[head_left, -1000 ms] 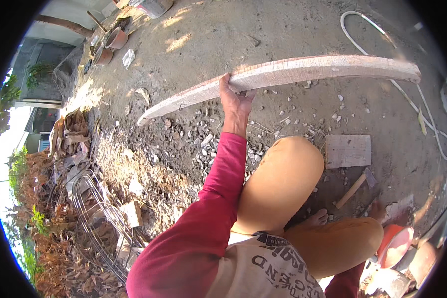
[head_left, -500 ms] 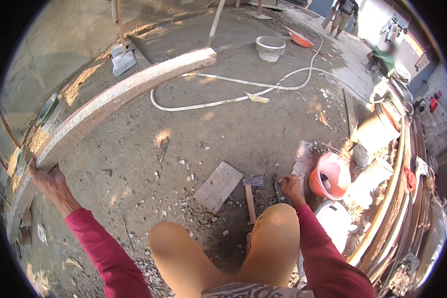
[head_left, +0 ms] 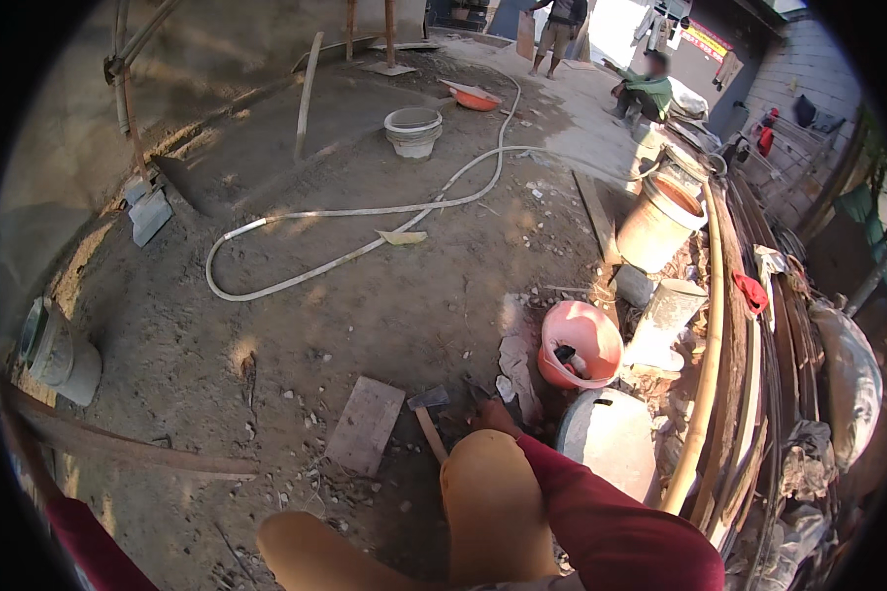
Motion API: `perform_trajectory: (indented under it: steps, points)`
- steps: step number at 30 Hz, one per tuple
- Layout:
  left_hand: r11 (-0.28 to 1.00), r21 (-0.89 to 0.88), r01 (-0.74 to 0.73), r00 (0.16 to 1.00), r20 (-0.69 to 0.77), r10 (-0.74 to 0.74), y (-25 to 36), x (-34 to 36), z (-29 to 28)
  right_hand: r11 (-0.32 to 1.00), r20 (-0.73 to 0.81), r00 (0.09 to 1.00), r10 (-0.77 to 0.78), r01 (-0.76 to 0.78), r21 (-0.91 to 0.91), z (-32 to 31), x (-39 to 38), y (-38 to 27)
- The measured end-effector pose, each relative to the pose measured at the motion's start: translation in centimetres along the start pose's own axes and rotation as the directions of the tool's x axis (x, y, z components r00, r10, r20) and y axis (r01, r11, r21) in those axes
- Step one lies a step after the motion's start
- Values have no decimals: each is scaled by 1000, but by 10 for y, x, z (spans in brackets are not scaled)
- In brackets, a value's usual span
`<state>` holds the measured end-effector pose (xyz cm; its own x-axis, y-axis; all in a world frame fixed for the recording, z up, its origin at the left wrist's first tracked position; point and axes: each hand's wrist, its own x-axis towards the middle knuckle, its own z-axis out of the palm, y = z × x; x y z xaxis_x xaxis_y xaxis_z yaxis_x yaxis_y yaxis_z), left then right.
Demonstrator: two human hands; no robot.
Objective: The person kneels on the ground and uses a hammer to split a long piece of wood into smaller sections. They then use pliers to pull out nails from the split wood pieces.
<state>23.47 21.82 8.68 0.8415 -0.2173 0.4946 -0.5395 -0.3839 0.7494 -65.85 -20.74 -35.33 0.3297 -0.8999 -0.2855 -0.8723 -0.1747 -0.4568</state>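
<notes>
While the left forearm is stretched out toward the lower left, the left hand (head_left: 20, 409) is largely swallowed by the dark rim of the view, at the near end of a long wooden beam (head_left: 143, 448). Whether the beam is gripped or only touched there cannot be told. The beam is seen at the lower left, its narrow far end pointed inward over the soil, to the left of a flat wooden board (head_left: 367, 426).

The right hand (head_left: 498, 419) is lowered beside the right knee (head_left: 498, 492), by which it is partly covered. Its fingers are hidden too far for the grip to be told, though a small dark object (head_left: 476, 391) is seen at the fingertips. Just left of that hand a hammer (head_left: 430, 428) is laid on the ground, its head away from the body and its handle directed toward the knee; the board is placed near it, on the left.

To the right of the hand a pink bucket (head_left: 603, 340) is tilted, with dark and pale items held inside, and a round grey lid-like piece (head_left: 611, 443) is set nearer the sleeve. Farther out, a pale hose (head_left: 345, 212) is looped across the ground, and a white bucket (head_left: 413, 140) is stood beyond it.
</notes>
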Motion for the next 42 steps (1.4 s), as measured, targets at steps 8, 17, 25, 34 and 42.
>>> perform_trajectory:
  steps: [8, 17, 25, 34, 42]
  points:
    - [976, -42, -215, 975, 52, 217, 67, -178, 61, 999, 6, 1000, -6, 6, -51, 22, 3, 22]
    - [982, -93, -167, 818, 542, 191, 61, -399, 154, 963, -108, 989, 102, -125, -237, 30, 19, -1]
    - [944, 313, -102, 630, 755, -182, 5, -507, 214, 968, -51, 998, -22, 8, -249, 18, -7, -10]
    - [898, 402, -178, 602, 767, -224, -28, -557, 239, 963, -207, 959, -194, 146, -229, 30, 11, 20]
    - [895, 410, -175, 507, 817, -275, -44, -561, 247, 967, -208, 961, -180, 134, -217, 30, 12, 8]
